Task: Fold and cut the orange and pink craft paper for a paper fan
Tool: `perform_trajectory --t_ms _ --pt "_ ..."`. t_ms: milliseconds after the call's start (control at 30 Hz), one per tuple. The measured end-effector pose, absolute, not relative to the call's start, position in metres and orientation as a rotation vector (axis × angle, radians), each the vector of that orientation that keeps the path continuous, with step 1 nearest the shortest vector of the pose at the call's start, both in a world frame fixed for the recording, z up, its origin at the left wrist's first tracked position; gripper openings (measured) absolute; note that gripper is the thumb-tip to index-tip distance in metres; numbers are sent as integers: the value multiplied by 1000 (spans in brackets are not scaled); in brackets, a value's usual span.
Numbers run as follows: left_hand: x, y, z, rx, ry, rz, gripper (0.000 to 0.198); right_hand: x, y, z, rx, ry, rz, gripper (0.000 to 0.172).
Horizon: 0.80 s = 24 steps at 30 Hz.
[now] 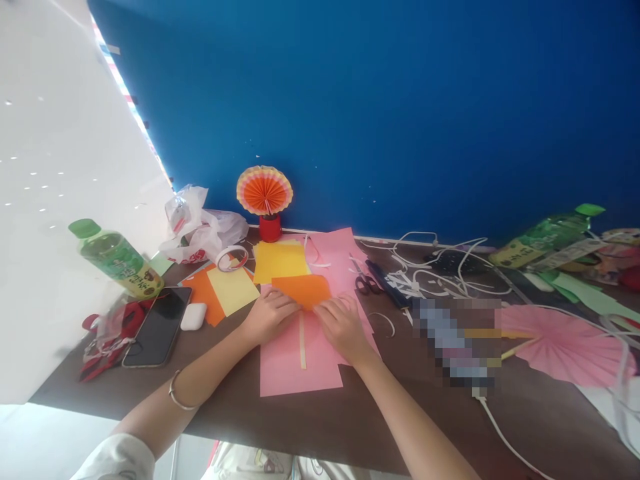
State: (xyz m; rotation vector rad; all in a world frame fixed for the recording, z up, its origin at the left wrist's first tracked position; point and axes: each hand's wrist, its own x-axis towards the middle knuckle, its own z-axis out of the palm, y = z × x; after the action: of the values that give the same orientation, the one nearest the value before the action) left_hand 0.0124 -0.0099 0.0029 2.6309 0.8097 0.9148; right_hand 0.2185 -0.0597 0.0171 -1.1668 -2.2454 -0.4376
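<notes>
A sheet of orange paper [303, 291] is held by its lower edge over pink paper [310, 379]. My left hand [271, 316] has its fingers pressed together at the sheet's lower left. At its lower right, my right hand [345, 325] grips the same edge with bent fingers. Both thumbs are mostly hidden. Between my hands and below the orange paper, a narrow cream strip [303, 347] lies on the pink paper. Yellow sheets [277, 261] lie just behind the orange one.
A folded paper fan [265, 190] stands in a red holder [270, 229] by the blue wall. On the left are a tape roll [233, 259], phone [159, 327], earbud case [193, 317] and green bottle [117, 257]. On the right lie scissors [369, 285], cables [450, 273] and a pink fan [565, 343].
</notes>
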Motion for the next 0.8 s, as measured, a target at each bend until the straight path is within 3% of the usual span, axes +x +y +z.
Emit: perform_trajectory --t_ms 200,400,800 --pt "14 -15 10 2938 775 796 26 217 -62 18 -1095 -2252 -437 23" --pt "12 -12 12 3146 744 903 23 221 -62 20 -1080 -2217 -419 22" --pt "-3 0 12 2907 903 990 14 247 -59 22 -1148 -1976 -433 22"
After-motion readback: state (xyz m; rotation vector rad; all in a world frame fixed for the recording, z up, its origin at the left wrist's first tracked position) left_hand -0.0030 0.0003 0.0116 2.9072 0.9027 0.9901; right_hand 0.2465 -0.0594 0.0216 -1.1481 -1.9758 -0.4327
